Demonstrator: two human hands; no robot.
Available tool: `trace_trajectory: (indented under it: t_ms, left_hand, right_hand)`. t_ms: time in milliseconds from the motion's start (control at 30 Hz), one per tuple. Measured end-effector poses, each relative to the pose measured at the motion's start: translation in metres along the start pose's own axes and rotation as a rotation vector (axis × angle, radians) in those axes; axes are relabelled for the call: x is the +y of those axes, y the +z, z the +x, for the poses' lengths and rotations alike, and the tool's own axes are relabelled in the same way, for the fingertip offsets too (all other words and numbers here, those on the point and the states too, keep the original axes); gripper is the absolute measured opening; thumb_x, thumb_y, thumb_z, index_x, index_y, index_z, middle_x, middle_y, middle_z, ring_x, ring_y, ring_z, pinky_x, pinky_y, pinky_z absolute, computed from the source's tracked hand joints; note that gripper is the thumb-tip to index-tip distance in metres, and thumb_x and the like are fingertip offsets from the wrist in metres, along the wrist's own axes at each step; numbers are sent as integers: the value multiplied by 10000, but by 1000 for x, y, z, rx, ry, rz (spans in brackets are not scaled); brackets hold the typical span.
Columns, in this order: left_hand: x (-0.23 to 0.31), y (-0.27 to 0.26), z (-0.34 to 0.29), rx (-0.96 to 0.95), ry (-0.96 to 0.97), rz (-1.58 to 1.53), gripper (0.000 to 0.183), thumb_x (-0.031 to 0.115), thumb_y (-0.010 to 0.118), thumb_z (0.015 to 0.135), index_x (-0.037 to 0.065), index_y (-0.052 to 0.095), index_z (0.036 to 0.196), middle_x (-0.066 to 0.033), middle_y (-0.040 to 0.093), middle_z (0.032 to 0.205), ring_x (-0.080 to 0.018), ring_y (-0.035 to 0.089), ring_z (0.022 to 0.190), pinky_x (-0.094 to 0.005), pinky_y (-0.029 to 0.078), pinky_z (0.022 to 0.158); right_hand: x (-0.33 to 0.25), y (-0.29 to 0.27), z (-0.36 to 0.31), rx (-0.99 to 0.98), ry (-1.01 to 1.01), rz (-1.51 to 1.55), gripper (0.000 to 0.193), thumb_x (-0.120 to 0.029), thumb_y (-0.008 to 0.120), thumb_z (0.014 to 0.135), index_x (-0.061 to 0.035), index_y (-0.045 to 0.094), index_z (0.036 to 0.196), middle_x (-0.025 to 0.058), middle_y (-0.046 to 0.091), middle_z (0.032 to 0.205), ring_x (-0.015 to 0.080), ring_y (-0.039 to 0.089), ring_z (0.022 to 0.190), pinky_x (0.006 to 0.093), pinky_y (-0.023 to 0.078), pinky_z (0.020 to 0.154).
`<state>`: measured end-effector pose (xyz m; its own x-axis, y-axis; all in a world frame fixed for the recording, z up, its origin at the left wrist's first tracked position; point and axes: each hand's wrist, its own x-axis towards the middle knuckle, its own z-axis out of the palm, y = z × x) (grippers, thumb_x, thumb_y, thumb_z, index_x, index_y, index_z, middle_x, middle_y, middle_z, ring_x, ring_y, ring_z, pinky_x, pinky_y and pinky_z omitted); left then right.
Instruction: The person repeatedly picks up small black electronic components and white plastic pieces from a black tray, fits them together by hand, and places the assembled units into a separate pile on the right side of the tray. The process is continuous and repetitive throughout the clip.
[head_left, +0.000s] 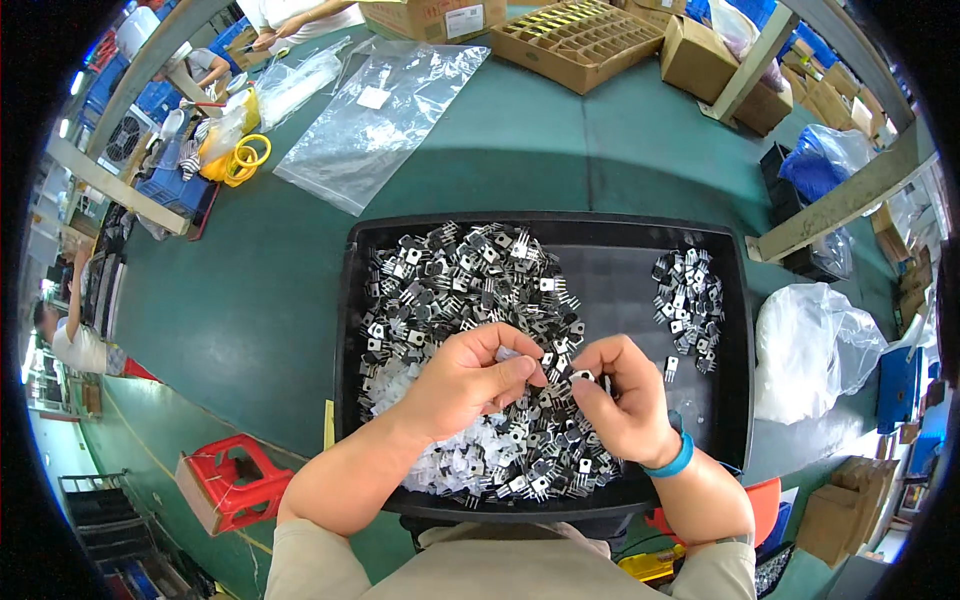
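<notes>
A black tray (655, 233) in front of me holds a big heap of three-legged transistors (465, 285) with black bodies and metal tabs. Small translucent white plastic pieces (470, 452) lie piled at its near left. Over the heap, my left hand (465, 380) is closed in a pinch, with a whitish translucent piece (507, 354) showing among its fingers. Just to its right, my right hand (625, 400) pinches a transistor (582, 376) between thumb and forefinger. A smaller group of transistors (690, 300) lies at the tray's right side.
On the green table (230, 330) lie a clear plastic bag (385, 120) and a yellow tape roll (250, 152). A divided cardboard box (580, 45) stands at the back. Metal posts (850, 205) rise at the right, near a plastic bag (815, 350). A red stool (235, 485) stands lower left.
</notes>
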<state>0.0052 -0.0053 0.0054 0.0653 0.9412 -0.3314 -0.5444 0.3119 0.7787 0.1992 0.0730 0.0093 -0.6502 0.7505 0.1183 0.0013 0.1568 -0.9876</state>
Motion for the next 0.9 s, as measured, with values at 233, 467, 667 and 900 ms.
trace_trajectory:
  t_ms: [233, 467, 667, 900]
  left_hand:
    - [-4, -1, 1, -9, 39, 102, 169, 112, 548, 950, 19, 573, 1089, -74, 644, 832, -58, 498, 602, -194, 365, 495]
    - [0, -2, -3, -106, 39, 52, 227, 129, 518, 965, 22, 557, 1162, -4, 560, 740, -50, 447, 566, -192, 314, 463]
    - [-4, -6, -1, -116, 35, 83, 123, 134, 551, 950, 41, 573, 1027, -23, 615, 805, -44, 454, 568, -191, 334, 466]
    - [6, -2, -2, -114, -26, 78, 140, 180, 566, 950, 43, 593, 953, -23, 623, 776, -40, 458, 564, -185, 337, 471]
  right_hand:
    - [-18, 9, 2, -168, -83, -223, 325, 26, 556, 714, 7, 646, 1026, 105, 694, 883, 132, 538, 566, 263, 453, 552]
    - [-12, 8, 2, -155, 4, -219, 294, 51, 565, 731, -3, 601, 1018, 56, 652, 798, 85, 473, 569, 241, 425, 533]
    - [-15, 6, 0, -223, 132, -13, 304, 51, 571, 737, -5, 573, 1036, 13, 625, 776, 70, 466, 604, 217, 407, 595]
    - [-10, 6, -2, -28, -153, -159, 198, 17, 608, 748, -18, 581, 941, 50, 590, 704, 107, 514, 589, 246, 423, 556]
